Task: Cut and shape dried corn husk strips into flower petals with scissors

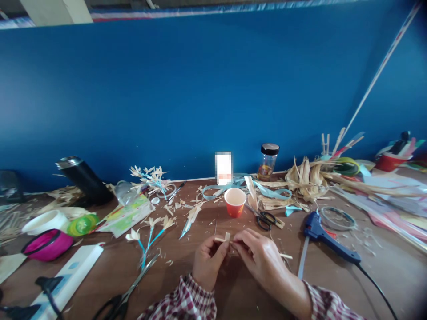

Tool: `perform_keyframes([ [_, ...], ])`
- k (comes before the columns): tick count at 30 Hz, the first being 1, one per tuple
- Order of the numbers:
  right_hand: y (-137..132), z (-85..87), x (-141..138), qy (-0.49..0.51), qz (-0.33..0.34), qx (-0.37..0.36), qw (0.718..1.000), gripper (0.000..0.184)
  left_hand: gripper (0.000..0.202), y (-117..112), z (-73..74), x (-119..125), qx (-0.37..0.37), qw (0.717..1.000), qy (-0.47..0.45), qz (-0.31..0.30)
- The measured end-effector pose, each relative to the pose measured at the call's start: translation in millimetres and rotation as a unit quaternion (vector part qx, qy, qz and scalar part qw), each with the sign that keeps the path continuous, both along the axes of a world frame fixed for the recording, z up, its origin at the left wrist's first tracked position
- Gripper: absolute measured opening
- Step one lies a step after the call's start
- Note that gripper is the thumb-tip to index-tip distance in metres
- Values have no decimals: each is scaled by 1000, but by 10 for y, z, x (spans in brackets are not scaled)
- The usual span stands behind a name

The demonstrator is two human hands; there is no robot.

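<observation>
Near the table's front middle, my left hand (pixel 209 263) pinches a small pale strip of what looks like dried corn husk (pixel 227 236) between thumb and fingers. My right hand (pixel 262 260) meets it from the right, its thumb and forefinger closed at the same strip's lower end. The exact fold of the strip is partly hidden by the fingertips. Just beyond both hands stands a red paper cup (pixel 235 210) with a white inside. Dark-handled scissors (pixel 266 220) lie to the cup's right. Left of my hands are husk flowers on blue stems (pixel 145 246).
A blue glue gun (pixel 328 240) with a cord lies at right. Larger open scissors (pixel 125 298) and a power strip (pixel 71 275) are at left. Behind stand a black bottle (pixel 85 182), a lidded jar (pixel 267 162) and dried husks (pixel 305 180), before a blue partition (pixel 187 98).
</observation>
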State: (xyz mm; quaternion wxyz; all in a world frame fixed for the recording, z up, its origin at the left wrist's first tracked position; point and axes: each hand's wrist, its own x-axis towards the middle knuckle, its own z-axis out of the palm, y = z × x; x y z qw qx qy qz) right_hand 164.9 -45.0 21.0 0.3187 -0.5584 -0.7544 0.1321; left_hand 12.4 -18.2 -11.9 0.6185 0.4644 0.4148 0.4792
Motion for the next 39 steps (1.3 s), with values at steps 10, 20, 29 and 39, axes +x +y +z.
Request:
perform_keyframes([
  [10, 9, -46, -17, 4, 0, -9, 1000, 19, 32, -28, -56, 3, -14, 1000, 14, 9],
  [20, -19, 36, -26, -8, 45, -13, 999, 23, 37, 22, -24, 25, -10, 1000, 15, -1],
  [29, -1, 39, -11, 8, 50, -7, 999, 24, 36, 6, -24, 9, -40, 998, 55, -17],
  [39, -4, 20, -31, -6, 28, 4, 1000, 26, 29, -8, -21, 10, -10, 999, 42, -20],
])
